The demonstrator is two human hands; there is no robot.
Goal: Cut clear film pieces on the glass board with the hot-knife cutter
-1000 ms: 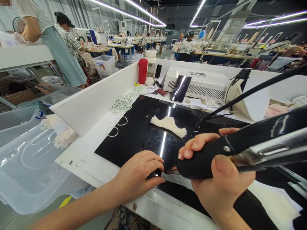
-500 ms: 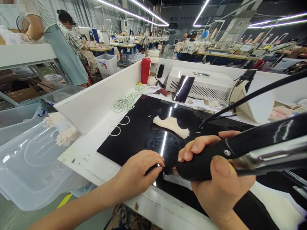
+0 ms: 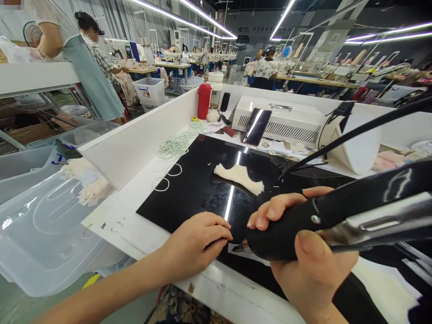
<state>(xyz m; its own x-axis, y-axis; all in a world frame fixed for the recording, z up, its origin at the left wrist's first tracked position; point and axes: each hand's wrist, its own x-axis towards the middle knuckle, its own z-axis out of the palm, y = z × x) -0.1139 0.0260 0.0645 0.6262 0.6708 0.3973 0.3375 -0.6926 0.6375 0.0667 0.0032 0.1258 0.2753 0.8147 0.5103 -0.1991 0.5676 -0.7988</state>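
Observation:
My right hand (image 3: pixel 303 265) is wrapped round a black hand tool (image 3: pixel 337 216) with a metal lever and a black cable, its nose pointing left and down at the near edge of a glossy black work mat (image 3: pixel 199 180). My left hand (image 3: pixel 195 243) rests knuckles-up on the mat's front edge, fingers curled and pinched just left of the tool's nose; what they hold is hidden. A cream fabric piece (image 3: pixel 239 176) lies on the mat further back.
A pile of white elastic loops (image 3: pixel 175 144) lies left of the mat beside a white divider wall (image 3: pixel 135 139). Behind stand a red bottle (image 3: pixel 204 100), a phone (image 3: pixel 257 126) leaning on a white machine (image 3: pixel 283 117), and a white cone (image 3: pixel 357 144). Clear plastic bins (image 3: pixel 43 216) sit left.
My left hand's fingers have curled in slightly closer to the tool's nose. The tool has tipped a little lower. The view has shifted slightly.

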